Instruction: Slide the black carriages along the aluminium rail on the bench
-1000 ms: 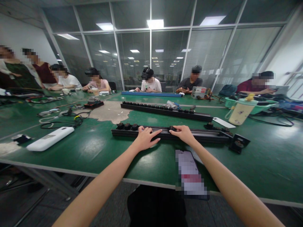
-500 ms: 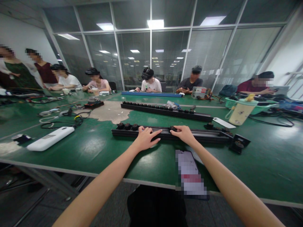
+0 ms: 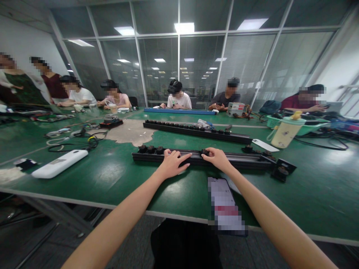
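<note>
A long black rail (image 3: pixel 238 157) lies across the green table in front of me, with a grey channel along its top. Several round black units (image 3: pixel 151 150) sit in its left end. My left hand (image 3: pixel 174 163) rests on the rail just right of them, fingers spread, the index stretched along the channel. What lies under its curled outer fingers is hidden. On the channel, right of centre, my right hand (image 3: pixel 217 158) pinches another small round black unit (image 3: pixel 205 152) between thumb and fingers.
Behind lies a second black rail (image 3: pixel 196 131) with similar units. Loose black parts (image 3: pixel 282 170) lie by the near rail's right end. A phone (image 3: pixel 227 205) rests at the table edge, a white device (image 3: pixel 60 164) to the left, a cup (image 3: pixel 287 132) to the right. Several people sit opposite.
</note>
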`<state>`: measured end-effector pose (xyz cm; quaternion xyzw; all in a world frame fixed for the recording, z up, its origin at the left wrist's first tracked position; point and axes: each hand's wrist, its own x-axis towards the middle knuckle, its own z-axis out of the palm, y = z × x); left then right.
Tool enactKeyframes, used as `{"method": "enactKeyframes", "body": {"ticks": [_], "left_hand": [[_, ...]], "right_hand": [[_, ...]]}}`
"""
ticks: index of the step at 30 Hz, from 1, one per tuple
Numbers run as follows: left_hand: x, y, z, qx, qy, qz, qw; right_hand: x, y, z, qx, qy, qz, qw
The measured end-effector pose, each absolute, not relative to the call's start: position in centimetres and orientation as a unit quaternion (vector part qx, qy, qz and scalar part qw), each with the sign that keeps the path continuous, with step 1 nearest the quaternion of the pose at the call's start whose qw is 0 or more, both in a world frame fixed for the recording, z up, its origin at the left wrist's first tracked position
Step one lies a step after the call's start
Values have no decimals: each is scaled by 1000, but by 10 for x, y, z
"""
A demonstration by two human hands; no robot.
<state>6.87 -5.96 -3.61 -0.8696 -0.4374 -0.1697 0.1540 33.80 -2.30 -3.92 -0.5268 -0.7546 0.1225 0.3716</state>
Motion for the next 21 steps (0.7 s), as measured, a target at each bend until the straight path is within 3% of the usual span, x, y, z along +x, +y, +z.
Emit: {"method": "enactKeyframes", "body": {"ticks": [12, 21], "left_hand": [[51, -53, -26, -832, -441, -260, 212], [9, -42, -20, -663, -620, -303, 289]], "right_hand": [[339, -20, -43, -524, -752, 128, 378], [342, -20, -45, -517, -764, 126, 365]]}}
